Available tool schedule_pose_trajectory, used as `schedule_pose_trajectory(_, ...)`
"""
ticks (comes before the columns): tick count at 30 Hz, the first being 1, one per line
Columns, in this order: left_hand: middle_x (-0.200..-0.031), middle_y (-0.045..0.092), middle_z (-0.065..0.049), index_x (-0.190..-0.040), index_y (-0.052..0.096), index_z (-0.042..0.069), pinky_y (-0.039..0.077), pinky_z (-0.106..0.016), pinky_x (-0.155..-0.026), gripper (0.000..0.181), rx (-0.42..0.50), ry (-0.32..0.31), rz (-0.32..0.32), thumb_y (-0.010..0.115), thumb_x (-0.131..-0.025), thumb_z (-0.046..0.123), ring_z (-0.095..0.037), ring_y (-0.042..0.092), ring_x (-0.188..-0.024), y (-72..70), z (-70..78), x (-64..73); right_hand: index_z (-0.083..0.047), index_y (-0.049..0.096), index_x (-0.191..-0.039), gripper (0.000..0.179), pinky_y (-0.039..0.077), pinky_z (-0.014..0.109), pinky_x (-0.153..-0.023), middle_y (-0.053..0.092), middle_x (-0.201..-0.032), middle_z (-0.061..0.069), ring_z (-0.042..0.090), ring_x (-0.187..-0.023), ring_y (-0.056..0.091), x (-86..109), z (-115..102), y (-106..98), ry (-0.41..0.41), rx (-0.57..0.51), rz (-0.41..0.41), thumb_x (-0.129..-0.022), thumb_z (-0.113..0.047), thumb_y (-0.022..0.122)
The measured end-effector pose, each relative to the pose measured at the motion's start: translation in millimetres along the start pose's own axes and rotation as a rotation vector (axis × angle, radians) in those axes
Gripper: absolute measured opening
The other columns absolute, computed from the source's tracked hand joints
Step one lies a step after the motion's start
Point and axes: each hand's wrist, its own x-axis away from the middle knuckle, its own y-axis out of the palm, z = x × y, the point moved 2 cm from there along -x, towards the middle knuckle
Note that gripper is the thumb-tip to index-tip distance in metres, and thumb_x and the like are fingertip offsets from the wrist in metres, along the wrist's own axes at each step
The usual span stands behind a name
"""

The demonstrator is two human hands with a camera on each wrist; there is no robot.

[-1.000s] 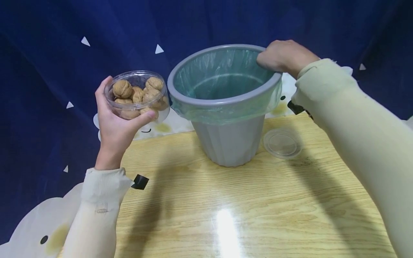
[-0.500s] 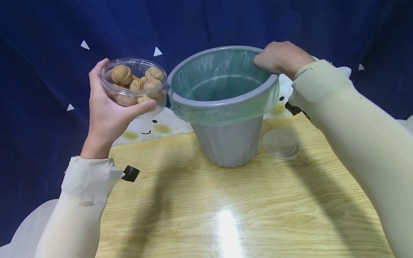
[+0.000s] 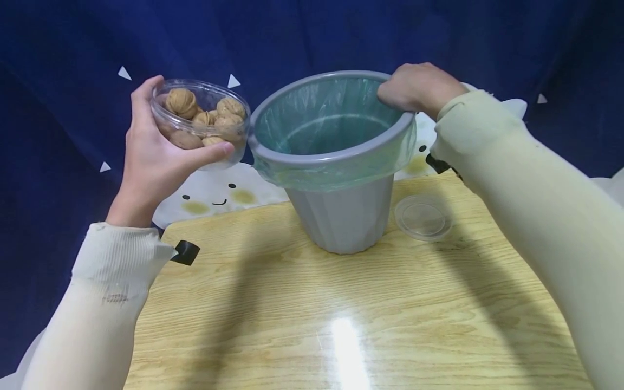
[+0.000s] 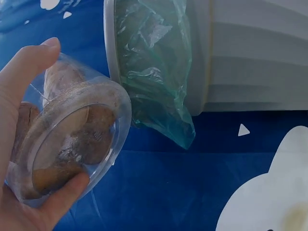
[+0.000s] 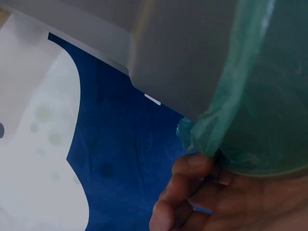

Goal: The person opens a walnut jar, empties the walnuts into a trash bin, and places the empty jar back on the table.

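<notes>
My left hand [image 3: 153, 157] holds a clear round plastic tub [image 3: 200, 130] between thumb and fingers, raised just left of the bin. Several walnuts [image 3: 181, 103] lie in the tub, whose top is uncovered; its base faces the left wrist view. A grey trash can [image 3: 343, 222] stands on the table, lined with a green plastic bag [image 3: 336, 173] folded over its rim. At the can's far right rim, my right hand [image 3: 421, 89] grips the edge. Its curled fingers [image 5: 180, 187] lie outside, below the bag's edge in the right wrist view.
A clear round lid [image 3: 423, 218] lies on the wooden table [image 3: 292, 314], right of the can. Behind hangs a dark blue curtain [image 3: 302, 32] with white triangles and smiling cloud shapes.
My left hand has risen and shifted a little left with the tub of walnuts, which now tilts slightly toward the bin. The right hand keeps its place on the rim.
</notes>
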Motion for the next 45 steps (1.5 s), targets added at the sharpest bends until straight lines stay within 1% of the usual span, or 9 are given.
schedule_pose_trajectory(4, -0.136, 0.049, 0.003, -0.149, 0.02, 0.033, 0.044, -0.021, -0.102, 0.111, -0.055, -0.021, -0.023, 0.091, -0.063, 0.027, -0.008, 0.05, -0.12, -1.9, -1.0, -5.6, -0.009, 0.062, -0.107, 0.04, 0.045, 0.037, -0.073, 0.059, -0.105, 0.01, 0.028, -0.093, 0.054, -7.1, 0.2, 0.1, 0.019, 0.008, -0.011, -0.097, -0.032, 0.031)
schedule_pose_trajectory(10, -0.142, 0.048, -0.001, -0.149, 0.017, 0.038, 0.043, -0.03, -0.107, 0.113, -0.127, -0.045, -0.053, 0.091, -0.063, 0.034, -0.01, 0.049, -0.123, -3.8, -5.0, -12.4, -0.009, 0.062, -0.106, 0.041, 0.044, 0.037, -0.072, 0.058, -0.103, 0.01, 0.028, -0.093, 0.054, -6.8, -0.2, 2.6, 0.011, -0.005, -0.005, -0.098, -0.034, 0.031)
schedule_pose_trajectory(14, -0.143, 0.047, 0.0, -0.149, 0.017, 0.04, 0.043, -0.033, -0.108, 0.114, -0.148, -0.047, -0.061, 0.091, -0.062, 0.037, -0.012, 0.049, -0.124, -6.4, -7.4, -13.7, -0.009, 0.062, -0.105, 0.041, 0.044, 0.037, -0.073, 0.059, -0.104, 0.01, 0.028, -0.093, 0.054, -6.7, -2.0, 3.7, 0.002, -0.014, -0.005, -0.098, -0.034, 0.03)
schedule_pose_trajectory(18, -0.144, 0.046, 0.002, -0.149, 0.016, 0.041, 0.043, -0.033, -0.106, 0.114, -0.169, -0.039, -0.073, 0.091, -0.062, 0.039, -0.012, 0.048, -0.123, -8.8, -6.7, -16.5, -0.009, 0.062, -0.105, 0.041, 0.044, 0.037, -0.072, 0.059, -0.104, 0.011, 0.028, -0.093, 0.054, -6.8, -3.4, 3.1, -0.001, -0.012, -0.003, -0.098, -0.034, 0.031)
schedule_pose_trajectory(21, -0.146, 0.045, 0.001, -0.149, 0.014, 0.041, 0.044, -0.036, -0.108, 0.115, -0.192, -0.046, -0.09, 0.09, -0.063, 0.041, -0.014, 0.048, -0.125, -9.9, -5.8, -18.7, -0.008, 0.062, -0.106, 0.041, 0.044, 0.037, -0.072, 0.059, -0.104, 0.011, 0.028, -0.093, 0.054, -6.8, -3.9, 3.1, 0.003, -0.013, -0.006, -0.098, -0.034, 0.031)
schedule_pose_trajectory(26, -0.148, 0.044, -0.004, -0.149, 0.012, 0.042, 0.044, -0.043, -0.11, 0.117, -0.219, -0.058, -0.116, 0.09, -0.062, 0.044, -0.02, 0.049, -0.128, -11.5, -4.2, -21.9, -0.008, 0.063, -0.105, 0.041, 0.044, 0.037, -0.07, 0.059, -0.103, 0.01, 0.027, -0.091, 0.054, -7.2, -4.9, 4.5, 0.005, -0.003, -0.01, -0.098, -0.033, 0.03)
schedule_pose_trajectory(31, -0.149, 0.042, -0.009, -0.15, 0.011, 0.043, 0.044, -0.051, -0.111, 0.117, -0.236, -0.046, -0.146, 0.09, -0.062, 0.044, -0.027, 0.048, -0.131, -13.6, -3.4, -24.7, -0.009, 0.062, -0.104, 0.04, 0.043, 0.036, -0.07, 0.059, -0.102, 0.01, 0.028, -0.091, 0.054, -7.4, -6.1, 5.2, 0.004, 0.009, -0.01, -0.098, -0.033, 0.031)
schedule_pose_trajectory(40, -0.157, 0.033, -0.006, -0.151, 0.008, 0.043, 0.04, -0.054, -0.113, 0.119, -0.264, -0.062, -0.177, 0.089, -0.063, 0.047, -0.03, 0.043, -0.137, -16.8, -1.6, -28.5, -0.009, 0.062, -0.104, 0.04, 0.044, 0.037, -0.071, 0.059, -0.103, 0.01, 0.028, -0.092, 0.054, -6.7, -7.9, 5.3, 0.006, 0.009, -0.01, -0.098, -0.033, 0.031)
schedule_pose_trajectory(45, -0.16, 0.028, -0.003, -0.151, 0.007, 0.043, 0.038, -0.056, -0.114, 0.12, -0.277, -0.063, -0.192, 0.088, -0.063, 0.047, -0.03, 0.041, -0.14, -17.8, -0.5, -29.4, -0.009, 0.063, -0.102, 0.038, 0.044, 0.036, -0.07, 0.059, -0.098, 0.01, 0.028, -0.09, 0.054, -5.8, -8.0, 6.8, -0.011, -0.015, 0.009, -0.097, -0.032, 0.032)
